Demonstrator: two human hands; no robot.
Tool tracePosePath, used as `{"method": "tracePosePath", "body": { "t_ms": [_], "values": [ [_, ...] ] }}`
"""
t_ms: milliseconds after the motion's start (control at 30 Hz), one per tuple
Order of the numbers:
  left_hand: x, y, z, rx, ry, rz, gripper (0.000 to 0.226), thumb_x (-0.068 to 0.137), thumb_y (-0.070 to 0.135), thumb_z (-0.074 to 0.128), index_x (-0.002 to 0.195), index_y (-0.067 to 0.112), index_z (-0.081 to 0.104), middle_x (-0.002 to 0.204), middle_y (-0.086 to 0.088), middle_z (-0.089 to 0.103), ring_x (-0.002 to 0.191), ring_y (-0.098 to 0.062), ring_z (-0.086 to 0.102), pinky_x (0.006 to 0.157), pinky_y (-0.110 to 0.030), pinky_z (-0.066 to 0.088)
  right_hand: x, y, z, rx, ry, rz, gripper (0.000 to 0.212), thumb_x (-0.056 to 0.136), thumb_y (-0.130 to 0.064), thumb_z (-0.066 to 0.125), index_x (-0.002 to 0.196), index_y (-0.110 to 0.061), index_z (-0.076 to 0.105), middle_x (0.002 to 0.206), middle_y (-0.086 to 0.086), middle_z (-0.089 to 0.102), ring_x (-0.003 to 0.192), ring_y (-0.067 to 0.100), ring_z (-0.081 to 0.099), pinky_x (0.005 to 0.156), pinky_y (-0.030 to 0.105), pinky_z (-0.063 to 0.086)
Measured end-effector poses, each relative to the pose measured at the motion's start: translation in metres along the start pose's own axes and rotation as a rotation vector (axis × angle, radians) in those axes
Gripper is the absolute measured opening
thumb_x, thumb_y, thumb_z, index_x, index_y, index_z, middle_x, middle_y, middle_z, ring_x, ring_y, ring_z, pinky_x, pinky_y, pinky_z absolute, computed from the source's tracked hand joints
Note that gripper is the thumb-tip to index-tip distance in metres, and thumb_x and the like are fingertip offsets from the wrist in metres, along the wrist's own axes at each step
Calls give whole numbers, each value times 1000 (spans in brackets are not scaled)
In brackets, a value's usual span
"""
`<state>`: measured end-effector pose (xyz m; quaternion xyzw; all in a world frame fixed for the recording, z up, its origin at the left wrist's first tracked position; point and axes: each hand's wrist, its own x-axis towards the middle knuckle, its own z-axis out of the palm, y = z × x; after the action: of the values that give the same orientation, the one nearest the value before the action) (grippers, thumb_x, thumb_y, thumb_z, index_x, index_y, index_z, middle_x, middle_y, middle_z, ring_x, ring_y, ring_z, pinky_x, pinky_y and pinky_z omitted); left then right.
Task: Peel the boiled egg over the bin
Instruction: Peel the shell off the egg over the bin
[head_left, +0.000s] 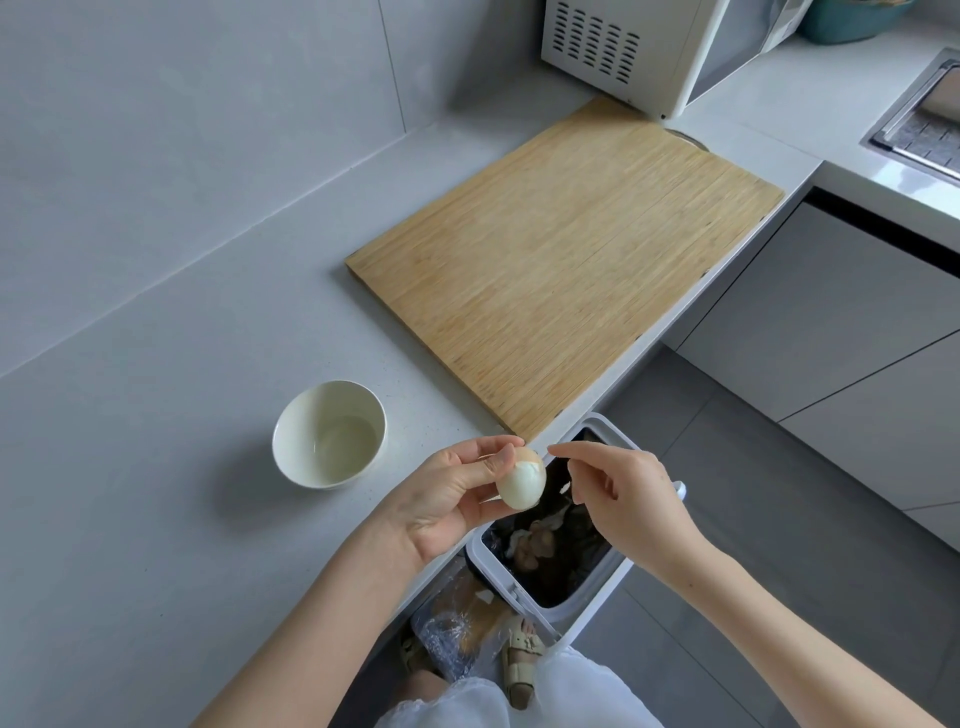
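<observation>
Left hand (452, 499) grips egg (522, 483) beyond the counter (156, 493) edge, so shell drops into bin (511, 587) — right hand (623, 493) pinched; whether on shell, cannot tell.

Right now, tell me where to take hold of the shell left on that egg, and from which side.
Pinch the brown shell cap at its ragged edge, where it meets the bare white of the egg. Come from the right, over the bin: the left hand wraps the egg's left side, while the cap's right side faces the right hand uncovered.
</observation>
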<state>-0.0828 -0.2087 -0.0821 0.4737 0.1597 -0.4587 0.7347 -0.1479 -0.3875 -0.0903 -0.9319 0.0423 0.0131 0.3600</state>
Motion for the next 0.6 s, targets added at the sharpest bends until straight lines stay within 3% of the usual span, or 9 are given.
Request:
{"method": "tracePosePath", "body": {
  "t_ms": [100, 200, 367, 500, 600],
  "values": [
    [0, -1, 3, -24, -11, 0, 44, 72, 19, 65, 112, 0, 59, 102, -15, 66, 94, -26, 63, 82, -35, 58, 2, -15, -3, 210, -78, -10, 30, 92, -40, 47, 116, -27, 61, 62, 3, 63, 54, 14, 55, 53, 21, 43],
    [-1, -1, 6, -37, -40, 4, 46, 77, 21, 63, 116, -3, 58, 100, -15, 68, 91, -22, 66, 79, -30, 58, 5, -22, 0, 228, -91, -98, 47, 81, -60, 48, 116, -30, 59, 59, 0, 57, 52, 13, 49, 51, 18, 38],
    [-4, 1, 5, -12, -59, 15, 40, 76, 24, 64, 110, 2, 64, 98, -12, 69, 90, -20, 67, 84, -29, 56, 9, -18, 1, 336, -59, -94, 37, 80, -50, 57, 111, -30, 63, 56, -4, 51, 50, 7, 44, 49, 15, 35],
    [-5, -1, 4, 45, -42, 36, 42, 72, 21, 67, 111, 5, 66, 107, -15, 67, 99, -22, 65, 92, -32, 53, 8, -19, 5, 286, -49, -143, 28, 89, -43, 51, 112, -31, 63, 60, 5, 58, 52, 15, 49, 50, 24, 40],
    [-5, -1, 4, 30, -21, 45, 39, 73, 19, 67, 109, 5, 67, 99, -11, 71, 93, -19, 68, 90, -31, 54, 7, -17, 11, 146, -40, -236, 31, 96, -35, 44, 119, -21, 61, 88, -4, 70, 79, 7, 62, 69, 19, 49]
  ]
}}
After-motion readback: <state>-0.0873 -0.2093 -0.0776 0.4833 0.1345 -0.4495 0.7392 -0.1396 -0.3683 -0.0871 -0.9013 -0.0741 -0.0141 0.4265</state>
